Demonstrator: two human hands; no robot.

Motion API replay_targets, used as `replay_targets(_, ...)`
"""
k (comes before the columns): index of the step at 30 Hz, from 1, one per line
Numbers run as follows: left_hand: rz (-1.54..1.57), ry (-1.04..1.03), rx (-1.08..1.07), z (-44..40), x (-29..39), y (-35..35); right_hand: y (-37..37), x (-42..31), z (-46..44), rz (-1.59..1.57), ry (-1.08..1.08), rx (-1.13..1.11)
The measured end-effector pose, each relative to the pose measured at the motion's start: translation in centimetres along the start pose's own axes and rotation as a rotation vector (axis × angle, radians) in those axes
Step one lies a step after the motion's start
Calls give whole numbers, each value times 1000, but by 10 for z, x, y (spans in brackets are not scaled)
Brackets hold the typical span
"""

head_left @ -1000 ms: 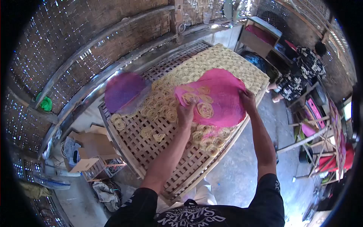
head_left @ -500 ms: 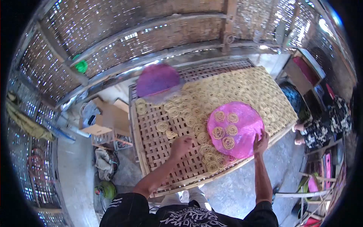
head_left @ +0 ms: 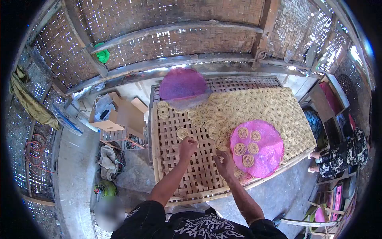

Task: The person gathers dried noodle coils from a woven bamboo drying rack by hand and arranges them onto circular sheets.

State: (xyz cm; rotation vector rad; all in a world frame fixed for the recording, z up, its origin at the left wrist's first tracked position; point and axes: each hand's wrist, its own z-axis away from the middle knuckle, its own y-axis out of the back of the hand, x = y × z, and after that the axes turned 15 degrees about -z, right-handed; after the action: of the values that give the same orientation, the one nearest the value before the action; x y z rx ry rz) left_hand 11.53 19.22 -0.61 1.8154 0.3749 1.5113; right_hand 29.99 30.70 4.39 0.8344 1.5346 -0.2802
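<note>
My left hand [head_left: 187,148] is over the left part of a slatted bamboo rack [head_left: 171,159], fingers curled in, just below a coiled noodle-like nest [head_left: 183,133]. What those fingers hold, if anything, is hidden. Close to the left rim of a round pink sheet [head_left: 268,153] is my right hand [head_left: 225,165], its fingers bent inward; I cannot make out what is in them. Several coiled nests lie on the pink sheet. Rows of pale yellow nests [head_left: 254,103] cover the rack's right and far parts.
A purple round stack [head_left: 182,83] rests at the rack's back left. Left of the rack stand a cardboard box [head_left: 115,117], a blue fan [head_left: 67,118] and a green gas cylinder [head_left: 106,189]. A person's legs in patterned clothing [head_left: 344,153] are at the right.
My right hand has left the pink sheet's right edge and moved left to its other side. My left hand has shifted slightly towards the nearby nest. The view has turned a little left.
</note>
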Motion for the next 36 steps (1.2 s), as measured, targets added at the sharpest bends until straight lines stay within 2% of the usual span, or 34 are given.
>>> replay_targets(1, 99, 10, -92, -1, 5, 10, -7, -6, -6, -78, -159, -66)
replay_targets(3, 294, 33, -278, -4, 6, 31, -29, 0, -28, -442, -353, -174)
replay_targets(4, 433, -38, -308, -9, -1, 34, -41, -13, -45, -582, -472, -214)
replay_targets(6, 568, 1, -390, -26, -15, 40, -66, -8, -71, -896, -706, -363)
replay_targets(7, 637, 18, -429, -33, -10, 53, -78, -7, -81, -925, -689, -404)
replay_targets(9, 573, 47, -429, -51, -6, 78, -106, -10, -102, -983, -653, -486)
replay_targets(10, 563, 71, -403, -60, -7, 85, -116, -16, -114, -1035, -746, -506)
replay_targets(13, 492, 18, -272, -103, -53, 75, -147, -4, -145, -926, -738, -428)
replay_targets(14, 454, 31, -242, -117, -67, 70, -161, 10, -158, -982, -704, -396)
replay_targets(17, 344, 120, -181, -148, -66, 83, -199, 31, -198, -643, -521, -352)
replay_targets(18, 328, 135, -145, -158, -70, 78, -211, 34, -210, -594, -524, -328)
replay_targets(20, 236, 182, -134, -188, -79, 70, -229, 42, -233, -277, -241, -273)
replay_targets(21, 131, 79, -4, -198, -85, 62, -237, 43, -243, -119, -99, -245)
replay_targets(23, -86, -126, 251, -214, -96, 46, -249, 43, -256, 85, 11, -244)
replay_targets(26, -338, -91, 155, -223, -99, 42, -260, 51, -268, 375, 209, -231)
replay_targets(29, -401, -114, 148, -225, -100, 45, -250, 17, -273, 427, 25, -211)
replay_targets(32, -371, -118, 225, -211, -84, 61, -247, 42, -298, 495, 334, -123)
replay_targets(35, -216, -107, 289, -193, -87, 59, -255, 30, -323, 765, 478, -239)
replay_targets(36, -191, -88, 287, -188, -85, 61, -259, 20, -329, 787, 463, -291)
